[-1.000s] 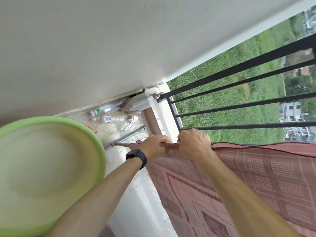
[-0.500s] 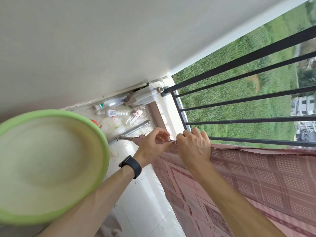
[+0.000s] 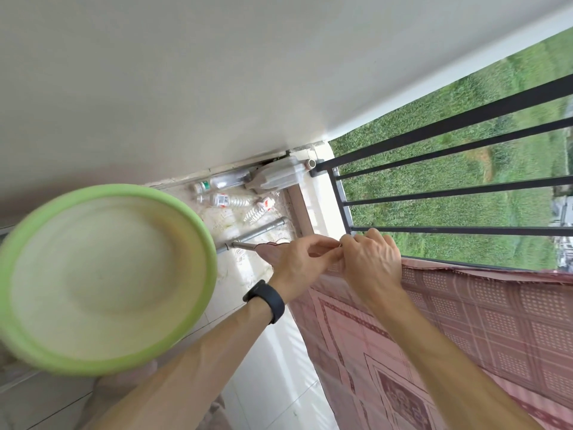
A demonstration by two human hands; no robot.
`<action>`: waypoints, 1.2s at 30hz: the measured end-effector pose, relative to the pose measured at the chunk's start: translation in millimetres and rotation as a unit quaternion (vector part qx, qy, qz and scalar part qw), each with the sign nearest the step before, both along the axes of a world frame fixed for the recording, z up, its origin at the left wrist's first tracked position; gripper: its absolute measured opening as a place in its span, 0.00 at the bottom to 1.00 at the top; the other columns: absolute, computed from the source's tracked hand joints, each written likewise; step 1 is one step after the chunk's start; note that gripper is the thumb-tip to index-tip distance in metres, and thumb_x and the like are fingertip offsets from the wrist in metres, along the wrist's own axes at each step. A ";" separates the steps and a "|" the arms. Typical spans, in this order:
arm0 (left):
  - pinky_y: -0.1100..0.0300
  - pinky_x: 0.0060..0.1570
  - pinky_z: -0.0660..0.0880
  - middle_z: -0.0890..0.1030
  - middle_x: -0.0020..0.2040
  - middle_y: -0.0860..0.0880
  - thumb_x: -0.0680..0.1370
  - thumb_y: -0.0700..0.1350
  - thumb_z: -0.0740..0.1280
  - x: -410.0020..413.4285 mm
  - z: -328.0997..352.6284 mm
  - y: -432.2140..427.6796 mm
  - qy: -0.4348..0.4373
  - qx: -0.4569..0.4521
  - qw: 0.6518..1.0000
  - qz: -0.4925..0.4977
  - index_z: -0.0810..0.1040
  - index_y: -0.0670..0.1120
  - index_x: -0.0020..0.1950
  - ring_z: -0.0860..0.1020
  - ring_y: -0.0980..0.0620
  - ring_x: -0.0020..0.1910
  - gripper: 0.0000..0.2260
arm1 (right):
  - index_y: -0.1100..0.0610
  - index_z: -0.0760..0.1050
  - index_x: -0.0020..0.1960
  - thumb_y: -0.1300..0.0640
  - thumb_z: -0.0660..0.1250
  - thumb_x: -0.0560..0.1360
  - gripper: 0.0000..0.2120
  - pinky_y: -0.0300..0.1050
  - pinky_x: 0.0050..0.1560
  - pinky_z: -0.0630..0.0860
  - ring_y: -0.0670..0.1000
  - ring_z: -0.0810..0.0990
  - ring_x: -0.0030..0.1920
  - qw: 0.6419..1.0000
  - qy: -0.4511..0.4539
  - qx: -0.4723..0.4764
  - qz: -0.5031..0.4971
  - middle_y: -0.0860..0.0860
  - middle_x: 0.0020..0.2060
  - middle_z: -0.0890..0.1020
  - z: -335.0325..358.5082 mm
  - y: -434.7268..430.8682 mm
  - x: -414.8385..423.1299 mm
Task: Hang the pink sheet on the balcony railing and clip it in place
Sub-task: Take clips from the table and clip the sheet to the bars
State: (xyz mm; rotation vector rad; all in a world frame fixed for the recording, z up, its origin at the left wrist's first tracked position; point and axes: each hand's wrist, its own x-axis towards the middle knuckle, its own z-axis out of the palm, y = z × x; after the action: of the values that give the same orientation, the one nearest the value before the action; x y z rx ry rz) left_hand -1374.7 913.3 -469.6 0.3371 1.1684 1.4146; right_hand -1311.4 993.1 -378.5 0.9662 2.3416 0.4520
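Note:
The pink patterned sheet (image 3: 465, 330) hangs over the black balcony railing (image 3: 449, 231), draped down its inner side. My left hand (image 3: 300, 259), with a black watch on the wrist, pinches the sheet's top corner at the rail. Touching it on the right, my right hand (image 3: 369, 265) curls over the railing and grips the sheet's edge. A small metal clip seems to sit between the two hands, mostly hidden by fingers.
A large green basin (image 3: 102, 274) fills the left of the view, close to the camera. Empty plastic bottles (image 3: 229, 197), a plastic jug (image 3: 279, 176) and a metal pipe (image 3: 254, 234) lie on the balcony floor by the wall. Green fields lie far below beyond the railing.
Both hands stayed together at the sheet's corner on the rail; my left fingers opened slightly and now pinch near the right hand. The view shifted a little.

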 end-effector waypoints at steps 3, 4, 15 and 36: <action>0.55 0.53 0.81 0.86 0.47 0.47 0.74 0.47 0.76 -1.6 4.9 10.5 -0.132 -0.024 0.991 0.006 0.82 0.47 0.52 0.84 0.50 0.48 0.09 | 0.57 0.77 0.45 0.60 0.76 0.70 0.09 0.49 0.38 0.74 0.54 0.77 0.35 1.000 0.022 0.009 0.018 0.49 0.26 0.79 -0.9 -0.2 2.7; 0.55 0.54 0.80 0.86 0.48 0.45 0.74 0.44 0.75 -3.0 4.5 13.2 -0.181 -0.031 0.983 0.027 0.82 0.44 0.54 0.84 0.48 0.48 0.10 | 0.58 0.76 0.49 0.61 0.75 0.70 0.10 0.49 0.38 0.74 0.54 0.77 0.34 0.999 0.028 0.008 0.019 0.48 0.25 0.78 -0.6 0.3 2.2; 0.60 0.48 0.78 0.83 0.46 0.48 0.79 0.46 0.69 -35.2 -64.4 -17.1 -0.267 -0.091 0.953 0.110 0.78 0.44 0.52 0.82 0.50 0.46 0.07 | 0.56 0.78 0.39 0.60 0.73 0.73 0.05 0.51 0.50 0.71 0.50 0.70 0.41 1.000 -0.009 0.009 -0.001 0.47 0.30 0.77 -3.1 2.0 6.1; 0.47 0.50 0.81 0.81 0.48 0.50 0.76 0.56 0.70 -26.8 -61.1 -18.3 0.056 -0.090 0.993 -0.061 0.79 0.64 0.53 0.83 0.50 0.47 0.07 | 0.57 0.79 0.44 0.61 0.66 0.78 0.06 0.49 0.49 0.75 0.50 0.71 0.45 0.999 0.007 -0.039 0.006 0.48 0.35 0.78 0.9 2.0 7.0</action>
State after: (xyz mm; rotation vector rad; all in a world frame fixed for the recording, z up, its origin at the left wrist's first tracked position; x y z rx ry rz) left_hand -1401.5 895.0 -530.7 0.3585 1.3331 1.1867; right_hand -1304.4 995.0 -377.6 0.9227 2.3594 0.3575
